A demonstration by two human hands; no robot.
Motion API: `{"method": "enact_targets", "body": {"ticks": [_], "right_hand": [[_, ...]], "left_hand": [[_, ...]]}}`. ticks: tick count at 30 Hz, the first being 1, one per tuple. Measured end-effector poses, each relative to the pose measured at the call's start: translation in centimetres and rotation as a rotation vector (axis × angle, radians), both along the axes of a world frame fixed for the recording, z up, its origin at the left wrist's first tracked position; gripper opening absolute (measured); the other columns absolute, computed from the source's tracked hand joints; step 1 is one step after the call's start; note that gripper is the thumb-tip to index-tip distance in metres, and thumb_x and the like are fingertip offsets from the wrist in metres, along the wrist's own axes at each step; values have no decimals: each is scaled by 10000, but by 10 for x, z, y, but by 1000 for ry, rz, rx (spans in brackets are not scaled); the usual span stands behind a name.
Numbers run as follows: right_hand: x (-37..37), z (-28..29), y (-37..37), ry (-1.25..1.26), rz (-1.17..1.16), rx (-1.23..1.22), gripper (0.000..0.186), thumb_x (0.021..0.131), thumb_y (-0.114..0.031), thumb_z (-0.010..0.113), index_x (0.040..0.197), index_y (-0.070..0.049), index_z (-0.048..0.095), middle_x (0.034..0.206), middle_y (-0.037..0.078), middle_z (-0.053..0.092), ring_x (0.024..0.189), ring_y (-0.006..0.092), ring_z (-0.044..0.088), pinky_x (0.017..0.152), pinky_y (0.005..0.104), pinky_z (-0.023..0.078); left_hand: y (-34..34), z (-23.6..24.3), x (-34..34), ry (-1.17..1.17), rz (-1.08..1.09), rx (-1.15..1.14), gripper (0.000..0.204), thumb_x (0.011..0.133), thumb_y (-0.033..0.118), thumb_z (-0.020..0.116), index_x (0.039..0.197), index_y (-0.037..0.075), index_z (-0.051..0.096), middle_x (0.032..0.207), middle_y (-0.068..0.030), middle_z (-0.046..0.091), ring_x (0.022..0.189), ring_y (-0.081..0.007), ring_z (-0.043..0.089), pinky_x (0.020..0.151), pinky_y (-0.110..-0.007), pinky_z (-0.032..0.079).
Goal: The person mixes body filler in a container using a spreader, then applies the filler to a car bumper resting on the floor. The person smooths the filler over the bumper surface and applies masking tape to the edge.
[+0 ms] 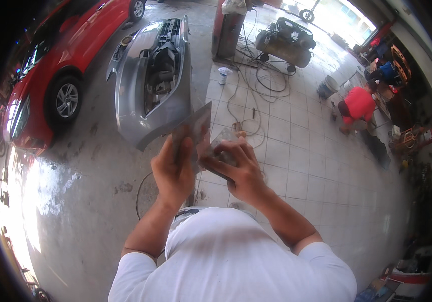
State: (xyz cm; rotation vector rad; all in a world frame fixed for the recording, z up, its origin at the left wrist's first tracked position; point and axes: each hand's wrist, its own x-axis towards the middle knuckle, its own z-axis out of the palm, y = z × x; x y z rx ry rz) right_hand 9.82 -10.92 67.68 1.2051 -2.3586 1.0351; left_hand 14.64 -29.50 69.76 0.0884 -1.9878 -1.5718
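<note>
Nearest, the left hand (173,168) clasps the lower end of a flat plate (196,121), which juts up and away past the grip; the right hand (241,163), fingers curled, grasps a thin dark piece (218,174) just beside it, though blur hides whether the two pieces touch. The step in hand seems to be working one against the other, which would call next for a steady left hold and a controlled right stroke. Beyond the plate lies a grey bumper (131,95), then, off to the left, a red car (95,32)

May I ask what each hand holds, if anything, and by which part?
Left hand: a flat plate, by its near left part; right hand: cannot tell.
</note>
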Motion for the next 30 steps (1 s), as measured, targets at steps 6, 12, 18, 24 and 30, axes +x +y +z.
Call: {"method": "enact_targets", "body": {"ticks": [6, 12, 18, 24, 30], "right_hand": [[6, -13, 5, 30, 183, -67, 647, 756, 183, 680, 1288, -182, 725, 1281, 97, 593, 1231, 350, 609, 1009, 487, 525], [-33, -28, 0, -176, 198, -244, 734, 750, 197, 654, 1391, -154, 581, 1356, 139, 548, 1310, 338, 558, 1096, 537, 485], [-56, -23, 36, 13, -33, 146, 599, 692, 165, 681, 1186, -157, 783, 1240, 33, 684, 1181, 298, 631, 1009, 442, 509], [-19, -21, 3, -62, 68, 38, 585, 661, 131, 717, 1144, -185, 813, 1153, 0, 731, 1091, 274, 640, 959, 419, 496], [-20, -26, 13, -278, 214, 106, 556, 720, 194, 661, 1156, -128, 789, 1161, 57, 717, 1071, 305, 658, 960, 426, 543]], "left_hand": [[-15, -5, -16, 237, 183, 271, 253, 1111, 163, 571, 1256, -31, 646, 1062, -82, 724, 970, -100, 609, 878, -248, 490], [5, -14, -4, -181, -113, 1144, 304, 1110, 208, 580, 1359, 34, 591, 1238, -81, 698, 1085, -183, 686, 929, -346, 577], [5, -63, 8, -165, -7, 359, 263, 1100, 156, 585, 1307, 1, 633, 1053, -129, 754, 915, -223, 732, 853, -344, 575], [14, -45, -11, -15, 65, -131, 220, 1051, 90, 612, 1257, 37, 668, 813, -198, 722, 712, -309, 760, 665, -343, 560], [-3, -30, -31, 176, 297, -109, 205, 1061, 79, 601, 1233, -21, 651, 876, -214, 741, 713, -287, 752, 681, -331, 551]]}}
